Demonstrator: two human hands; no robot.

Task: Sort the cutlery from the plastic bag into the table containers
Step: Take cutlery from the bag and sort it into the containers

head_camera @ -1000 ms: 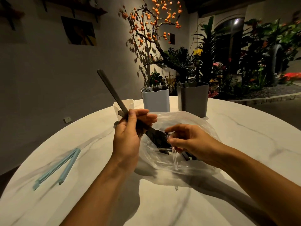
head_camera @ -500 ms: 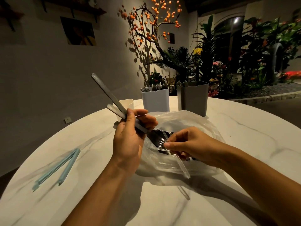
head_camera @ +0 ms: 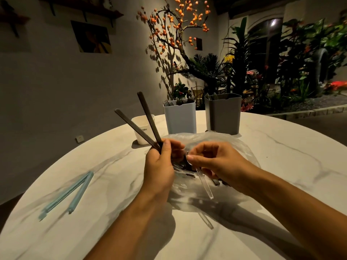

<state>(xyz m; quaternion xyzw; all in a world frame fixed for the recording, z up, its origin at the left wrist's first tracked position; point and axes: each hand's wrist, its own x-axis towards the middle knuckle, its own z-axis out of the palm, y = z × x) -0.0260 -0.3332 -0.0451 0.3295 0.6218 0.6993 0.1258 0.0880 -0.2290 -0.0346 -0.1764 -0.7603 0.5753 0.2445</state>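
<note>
My left hand [head_camera: 159,169] grips two dark cutlery pieces [head_camera: 148,117] whose handles stick up and to the left, their heads hidden behind my fingers. My right hand [head_camera: 216,162] pinches the head of a clear plastic utensil [head_camera: 205,182], its handle pointing down toward me. Both hands hover over the crumpled clear plastic bag [head_camera: 234,145] on the white marble table [head_camera: 281,166]; more dark cutlery lies inside it. Behind the bag stand a white cup [head_camera: 142,132], a light grey container [head_camera: 180,117] holding forks and a darker grey container [head_camera: 223,113].
A light blue bag clip [head_camera: 71,192] lies open on the table at the left. Beyond the table's far edge are a wall at the left and potted plants and a tree with orange fruits at the back.
My left hand has gathered a second dark handle and now holds two, turned more upright. My right hand lifted the clear utensil up out of the bag and closer to the left hand.
</note>
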